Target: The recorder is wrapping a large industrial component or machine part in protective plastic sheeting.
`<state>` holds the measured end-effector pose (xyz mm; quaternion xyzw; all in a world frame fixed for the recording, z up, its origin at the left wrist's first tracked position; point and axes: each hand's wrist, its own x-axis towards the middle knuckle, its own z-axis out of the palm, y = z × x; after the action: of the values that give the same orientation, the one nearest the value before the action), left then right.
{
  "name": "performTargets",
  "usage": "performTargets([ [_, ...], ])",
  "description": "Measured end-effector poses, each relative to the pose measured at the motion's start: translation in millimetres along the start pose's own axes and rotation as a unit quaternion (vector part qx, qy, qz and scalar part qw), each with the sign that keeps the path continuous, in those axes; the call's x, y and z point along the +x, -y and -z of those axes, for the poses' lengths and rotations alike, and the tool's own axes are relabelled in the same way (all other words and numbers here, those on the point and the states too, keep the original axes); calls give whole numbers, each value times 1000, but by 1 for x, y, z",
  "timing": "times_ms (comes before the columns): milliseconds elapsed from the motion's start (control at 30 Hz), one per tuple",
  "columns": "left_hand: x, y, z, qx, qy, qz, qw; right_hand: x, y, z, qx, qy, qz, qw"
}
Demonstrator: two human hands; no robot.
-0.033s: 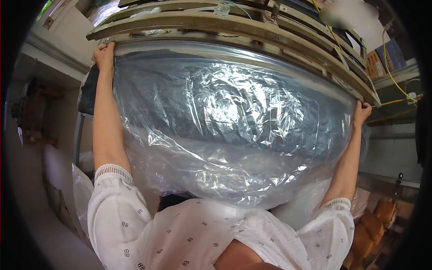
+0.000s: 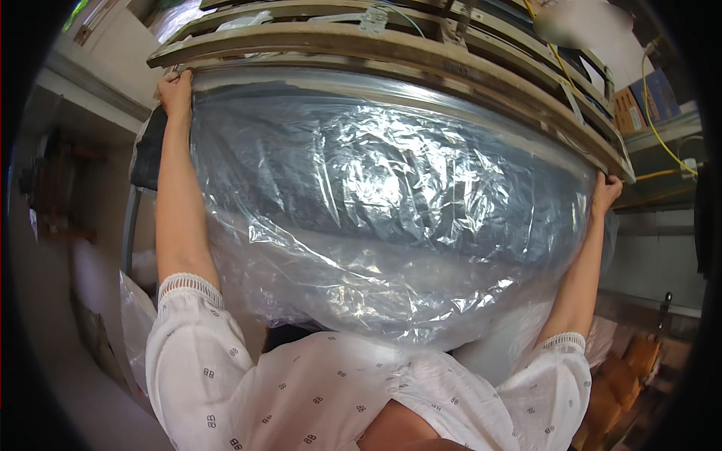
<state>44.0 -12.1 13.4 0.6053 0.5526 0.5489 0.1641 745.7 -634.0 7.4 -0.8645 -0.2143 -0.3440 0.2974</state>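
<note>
A wide sheet of clear, crinkled plastic film (image 2: 391,184) is stretched in front of me, hanging down toward my body. My left hand (image 2: 175,92) is closed on its far left corner. At the far right corner, my right hand (image 2: 606,194) grips the same film, with fingers curled at the edge. Both arms reach forward, well apart. Dark blue-grey material shows through the film's upper part; its kind is hard to tell. Along the top edge, the film lies right by the wooden bar (image 2: 361,37) of a slatted frame.
Beyond the bar are more wooden slats with a yellow cable (image 2: 662,139) at the right. Cardboard boxes (image 2: 647,98) stand on a ledge at the far right. Brown objects (image 2: 624,383) lie low on the right. A grey metal leg (image 2: 131,233) stands below my left hand.
</note>
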Motion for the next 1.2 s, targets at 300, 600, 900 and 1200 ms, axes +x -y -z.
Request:
performTargets([
  [300, 8, 3, 34, -108, -115, 92, 983, 5, -7, 12, 204, 65, -59, 975],
  [600, -26, -51, 41, 123, 54, -46, 990, -1, 28, 34, 147, 136, -45, 979],
  [900, -59, -85, 162, -351, 93, 114, 925, -79, 42, 116, 32, 211, 37, 976],
  [1200, -81, -76, 219, -418, 142, 61, 895, -87, 44, 125, -81, 248, 75, 963],
])
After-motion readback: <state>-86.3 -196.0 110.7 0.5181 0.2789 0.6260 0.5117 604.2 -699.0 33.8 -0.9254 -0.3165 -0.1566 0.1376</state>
